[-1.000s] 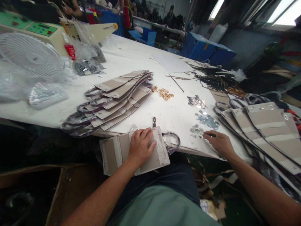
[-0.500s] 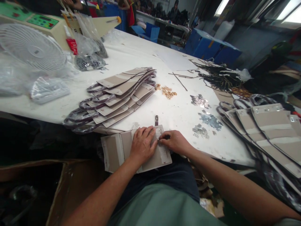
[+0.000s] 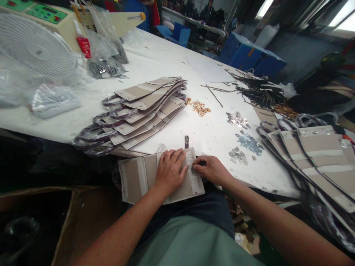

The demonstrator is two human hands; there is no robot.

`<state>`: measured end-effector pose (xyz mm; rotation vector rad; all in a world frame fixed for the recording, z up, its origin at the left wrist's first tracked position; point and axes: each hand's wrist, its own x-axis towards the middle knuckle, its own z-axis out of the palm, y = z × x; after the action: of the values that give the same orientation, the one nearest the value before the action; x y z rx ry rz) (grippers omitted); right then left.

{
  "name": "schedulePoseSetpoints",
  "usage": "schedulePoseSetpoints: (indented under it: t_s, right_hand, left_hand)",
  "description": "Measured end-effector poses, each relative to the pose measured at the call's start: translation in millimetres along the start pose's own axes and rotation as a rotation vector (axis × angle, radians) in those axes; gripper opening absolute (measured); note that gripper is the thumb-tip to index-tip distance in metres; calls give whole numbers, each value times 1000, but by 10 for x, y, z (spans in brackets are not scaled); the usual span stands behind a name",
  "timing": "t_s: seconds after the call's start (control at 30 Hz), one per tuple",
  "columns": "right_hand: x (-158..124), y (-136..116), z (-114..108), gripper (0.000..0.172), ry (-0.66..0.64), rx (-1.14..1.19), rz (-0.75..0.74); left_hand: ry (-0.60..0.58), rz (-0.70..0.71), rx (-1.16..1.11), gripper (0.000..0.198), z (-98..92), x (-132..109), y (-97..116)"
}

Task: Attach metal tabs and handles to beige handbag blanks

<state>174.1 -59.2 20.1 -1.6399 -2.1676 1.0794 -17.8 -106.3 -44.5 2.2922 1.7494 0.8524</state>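
A beige bag panel (image 3: 152, 168) with pale strips across it lies over my lap at the table's front edge. My left hand (image 3: 170, 170) rests flat on its middle, fingers stretched out. Near the panel's right end, my right hand (image 3: 210, 170) pinches a small grey metal plate (image 3: 193, 169) against the surface; the fingertips partly cover it. Beyond the panel's far edge, a short dark tab (image 3: 186, 142) with a metal fitting sticks out onto the white table.
Stacked bag panels with wrapped handles (image 3: 149, 103) lie at left, more panels (image 3: 318, 147) at right. Gold fittings (image 3: 201, 108) and silver plates (image 3: 237, 120) are scattered on the table (image 3: 177, 127). A fan (image 3: 37, 48) stands at back left, dark strips (image 3: 255, 88) at back right.
My right fingertips have shifted slightly right on the panel, and the small metal plate under them shows more. My left hand stays on the panel.
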Motion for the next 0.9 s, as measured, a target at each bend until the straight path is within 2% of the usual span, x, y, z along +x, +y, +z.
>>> schedulePoseSetpoints:
  t_s: [0.13,0.3,0.53,0.8,0.9]
  right_hand:
    - [8,0,19,11,-19,32,3]
    - [22,31,88,11,29,-90,-91]
    - [-4,47,139,10,50,-267,-123]
    - [-75,62,160,6,112,-339,-126]
    - [-121,107,160,11,99,-316,-152]
  left_hand:
    - [-1,-5,-1,51,4,-4,2]
    - [-11,-5,4,50,4,-3,7]
    - [-14,-2,12,49,1,1,3]
    - [-4,-2,6,49,2,2,4]
    - [-12,-11,14,49,-2,6,-1]
